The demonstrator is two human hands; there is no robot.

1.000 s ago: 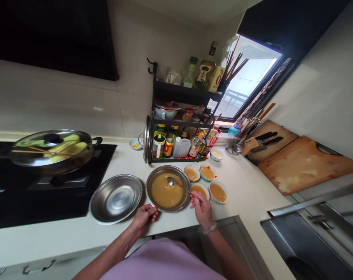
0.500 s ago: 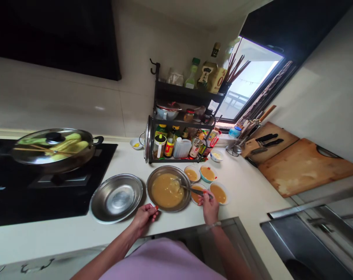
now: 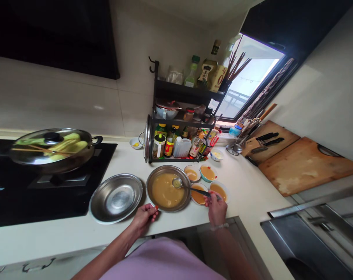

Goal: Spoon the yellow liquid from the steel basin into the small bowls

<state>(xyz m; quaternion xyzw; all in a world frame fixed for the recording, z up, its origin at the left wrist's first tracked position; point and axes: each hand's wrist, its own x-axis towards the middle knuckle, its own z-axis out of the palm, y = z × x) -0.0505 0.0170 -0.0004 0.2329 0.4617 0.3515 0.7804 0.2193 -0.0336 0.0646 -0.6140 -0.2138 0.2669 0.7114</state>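
Observation:
A steel basin (image 3: 153,204) on the counter holds a cloudy tan liquid with pale bits. My left hand (image 3: 145,218) pinches its near-left rim between thumb and fingers. In my right hand (image 3: 216,208) is the handle of a metal ladle (image 3: 178,182), whose bowl sits over the liquid inside the basin, near its right side. Several small bowls of orange-tan liquid stand right of the basin; the ladle's handle passes over one near bowl (image 3: 199,196), and another bowl (image 3: 218,190) is just beyond my right hand. An empty steel basin (image 3: 99,206) stands to the left.
A lidded pan (image 3: 52,155) with yellow-green food and chopsticks is on the black stove (image 3: 13,206) at left. Behind the basin rises a black spice rack (image 3: 180,123) full of bottles. Cutting boards (image 3: 307,167) and a knife block (image 3: 253,146) lean at right, above the sink (image 3: 293,237).
My right hand has moved right, drawing the ladle toward the basin's right side; its bowl now shows above the liquid. My left hand stays on the rim.

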